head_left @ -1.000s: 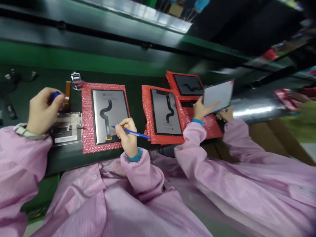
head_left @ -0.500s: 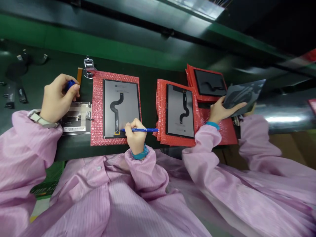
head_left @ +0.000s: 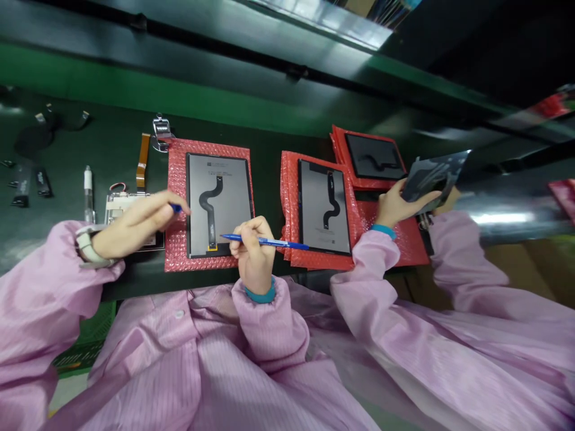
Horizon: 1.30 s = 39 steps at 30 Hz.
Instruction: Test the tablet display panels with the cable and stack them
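My right hand [head_left: 256,254] is closed round a blue pen [head_left: 283,243], its left end just above the lower right part of a display panel [head_left: 231,209]. Grey-backed, with a curved black flex cable [head_left: 207,206] on it, the panel lies on a red bubble-wrap pouch [head_left: 177,179]. At the pouch's left edge my left hand [head_left: 139,222] has its fingers extended together and a small blue object [head_left: 176,208] held in them, mostly hidden. Beneath that hand sits a partly covered electronic unit [head_left: 115,206], with an orange flat cable [head_left: 142,161] rising behind it.
A co-worker's hands [head_left: 390,206] hold a dark film-like sheet [head_left: 433,179] at the right. Between us another panel [head_left: 336,215] lies on stacked red pouches, with a dark panel [head_left: 375,157] behind. Leftward are a white-capped pen [head_left: 88,191], black cables [head_left: 33,143] and a metal clasp [head_left: 162,129].
My left hand has moved right and down from above the electronic unit to the pouch edge, its fingers straightening. My right hand has lifted the pen from beside the flex cable's lower end.
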{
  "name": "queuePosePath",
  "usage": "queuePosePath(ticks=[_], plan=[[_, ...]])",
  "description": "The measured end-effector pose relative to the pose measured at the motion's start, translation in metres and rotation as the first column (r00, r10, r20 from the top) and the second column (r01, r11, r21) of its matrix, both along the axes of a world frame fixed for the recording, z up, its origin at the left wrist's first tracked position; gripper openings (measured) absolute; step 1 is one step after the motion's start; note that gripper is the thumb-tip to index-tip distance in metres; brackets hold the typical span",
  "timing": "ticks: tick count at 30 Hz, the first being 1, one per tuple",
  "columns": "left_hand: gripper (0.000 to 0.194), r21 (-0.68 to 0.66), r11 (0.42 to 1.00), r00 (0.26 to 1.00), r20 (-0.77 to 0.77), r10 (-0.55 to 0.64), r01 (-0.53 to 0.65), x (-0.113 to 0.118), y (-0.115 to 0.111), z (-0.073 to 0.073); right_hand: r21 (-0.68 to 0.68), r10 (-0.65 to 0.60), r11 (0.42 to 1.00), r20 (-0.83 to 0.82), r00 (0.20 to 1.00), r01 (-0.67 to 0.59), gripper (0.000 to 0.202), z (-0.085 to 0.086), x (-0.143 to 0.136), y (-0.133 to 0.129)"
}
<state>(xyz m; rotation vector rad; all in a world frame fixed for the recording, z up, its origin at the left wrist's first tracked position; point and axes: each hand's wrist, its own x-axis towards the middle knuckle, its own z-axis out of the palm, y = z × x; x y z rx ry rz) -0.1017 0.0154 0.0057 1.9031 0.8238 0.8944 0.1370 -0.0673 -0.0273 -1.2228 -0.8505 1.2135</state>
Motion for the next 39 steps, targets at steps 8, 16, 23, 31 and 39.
queuePosePath(ticks=[8,16,23,31,39], plan=[[0.046,-0.139,0.924,0.928,-0.067,-0.367,0.356,0.022,-0.021,0.006,0.178,0.074,0.982,-0.030,0.997,-0.068,0.036,0.025,-0.026,-0.001],[0.037,-0.210,0.917,0.939,0.017,-0.343,0.339,0.024,-0.033,-0.005,0.254,0.089,0.958,0.180,0.980,-0.134,0.040,0.010,-0.041,-0.003],[0.058,-0.230,0.881,0.887,0.319,-0.333,0.414,0.033,-0.045,-0.014,0.094,0.134,0.979,0.374,0.918,-0.181,0.032,0.002,-0.047,-0.008],[0.079,-0.274,0.830,0.830,0.440,-0.342,0.487,0.036,-0.047,-0.025,0.002,0.277,0.944,0.546,0.791,-0.331,0.055,-0.011,-0.032,-0.005],[0.082,-0.314,0.839,0.836,0.481,-0.263,0.445,0.044,-0.047,-0.028,0.053,0.352,0.880,0.594,0.723,-0.471,0.052,0.004,-0.026,0.026]])
